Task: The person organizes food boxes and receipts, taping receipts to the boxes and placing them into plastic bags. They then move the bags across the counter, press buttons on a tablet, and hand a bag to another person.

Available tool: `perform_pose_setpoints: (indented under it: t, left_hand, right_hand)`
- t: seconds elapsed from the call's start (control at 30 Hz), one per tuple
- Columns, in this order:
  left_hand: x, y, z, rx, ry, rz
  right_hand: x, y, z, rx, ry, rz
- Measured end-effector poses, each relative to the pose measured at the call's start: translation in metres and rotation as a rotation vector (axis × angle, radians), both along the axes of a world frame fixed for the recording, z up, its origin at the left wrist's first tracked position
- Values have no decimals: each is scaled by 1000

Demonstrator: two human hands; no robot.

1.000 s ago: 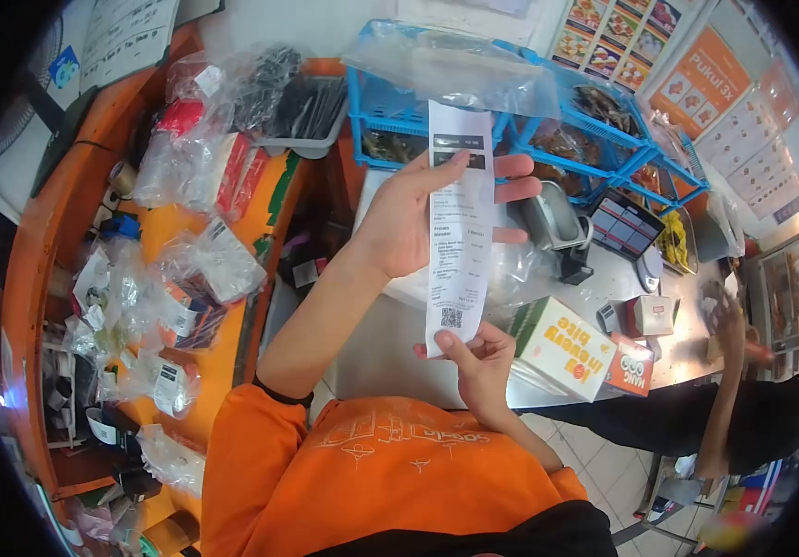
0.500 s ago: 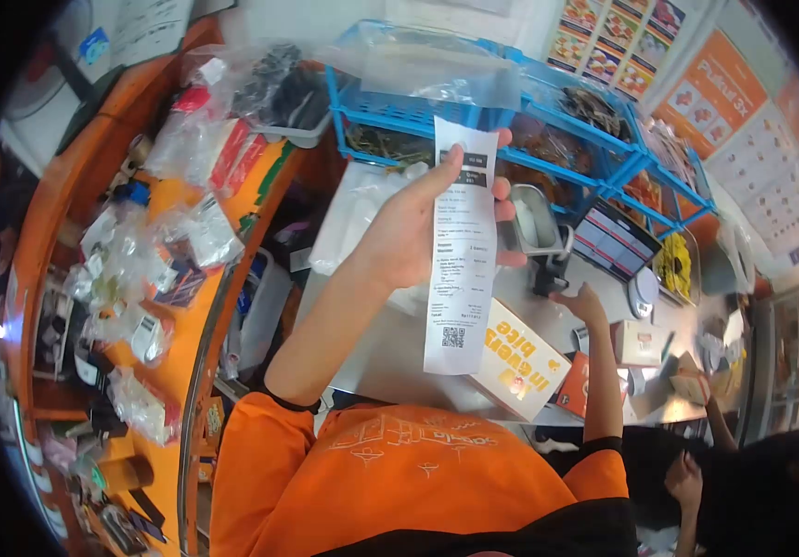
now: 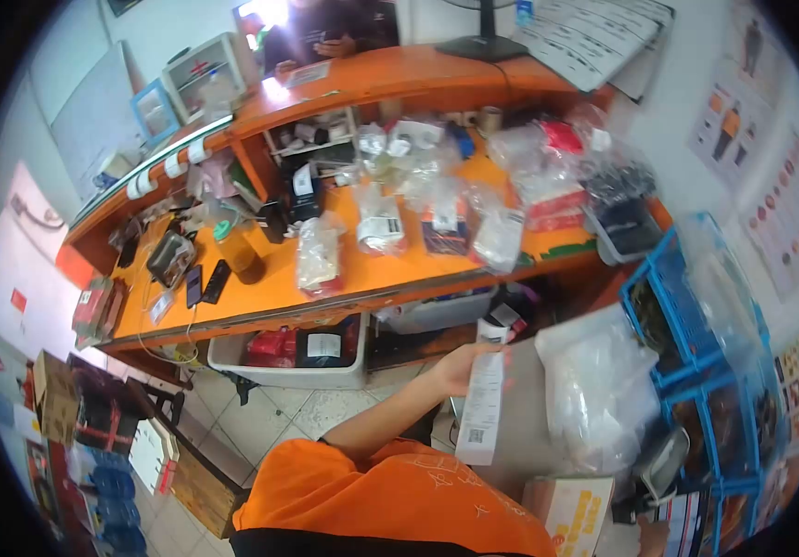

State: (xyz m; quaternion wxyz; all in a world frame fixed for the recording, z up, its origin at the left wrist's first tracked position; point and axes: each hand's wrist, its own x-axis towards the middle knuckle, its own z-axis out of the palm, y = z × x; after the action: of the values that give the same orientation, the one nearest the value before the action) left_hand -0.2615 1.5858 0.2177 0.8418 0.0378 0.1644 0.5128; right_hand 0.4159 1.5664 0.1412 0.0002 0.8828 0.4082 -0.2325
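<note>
My left hand (image 3: pixel 463 368) holds a long printed receipt (image 3: pixel 481 408) by its upper part. The slip hangs down over the edge of a grey metal table, with a QR code near its bottom end. At the lower right, a small part of my right hand (image 3: pixel 653 536) shows beside a tablet (image 3: pixel 683 520); its fingers are not clearly visible. A white box with yellow lettering (image 3: pixel 574 509) lies on the table to the left of that hand. Behind the box is a pile of clear plastic bags (image 3: pixel 594 390).
An orange counter (image 3: pixel 274 283) bears several plastic-wrapped packages (image 3: pixel 321 260), a bottle (image 3: pixel 238 252) and phones. Under it stands a white bin (image 3: pixel 288 371). Blue racks (image 3: pixel 687 371) line the right side. A person (image 3: pixel 325 37) is beyond the counter.
My view has swung left from the blue racks to the orange counter. The receipt stays in my left hand, now lower in view. My right hand has shifted to the lower right edge.
</note>
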Motion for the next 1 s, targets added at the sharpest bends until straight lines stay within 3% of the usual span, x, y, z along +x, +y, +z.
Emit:
perform_pose_setpoints:
  t: [0.1, 0.2, 0.27, 0.3, 0.43, 0.47, 0.5, 0.53, 0.57, 0.6, 0.67, 0.73, 0.77, 0.83, 0.9, 0.97, 1.0]
  left_hand:
    - [-41, -26, -23, -44, 107, 193]
    - [-82, -35, -57, -153, -5, 290]
    - [-109, -30, -63, -152, -11, 315]
    - [-123, -25, -64, -151, -12, 351]
    - [-182, 3, -66, -124, 191, 380]
    - [-194, 12, -55, -171, 336, 422]
    - [-206, 22, -59, -173, 321, 384]
    - [-218, 31, -65, -74, 587, 421]
    - [-229, 41, -71, 43, 846, 448]
    - [-238, 50, -82, 105, 965, 410]
    - [-253, 61, -119, 208, 1053, 336]
    - [-264, 71, -125, 342, 1275, 280]
    - [-266, 75, -124, 356, 1243, 236]
    - [-266, 71, -126, 340, 1365, 329]
    - [-266, 70, -129, 261, 1231, 277]
    - [-263, 67, -138, 155, 1178, 399]
    - [-264, 69, -137, 153, 1162, 370]
  right_hand:
    - [-93, -25, 97, 111, -390, 364]
    - [-198, -41, 183, 211, -458, 417]
    - [-263, -43, 232, 487, -345, 338]
    - [-273, -40, 231, 483, -358, 322]
    - [-297, -16, 202, 995, 102, 495]
    - [-356, -11, 220, 1049, 147, 472]
    - [-414, -3, 237, 1102, 184, 447]
    - [-420, 7, 227, 1004, 356, 469]
    - [-453, 19, 219, 1056, 206, 527]
    - [-478, 30, 205, 967, 299, 442]
    - [-575, 49, 184, 890, 706, 196]
    - [-626, 60, 145, 611, 806, 194]
    - [-646, 62, 122, 527, 824, 170]
    - [-670, 55, 54, 500, 640, 329]
    - [-684, 50, 6, 486, 375, 533]
    - [-693, 40, -21, 373, 283, 606]
    - [-697, 38, -32, 467, 276, 659]
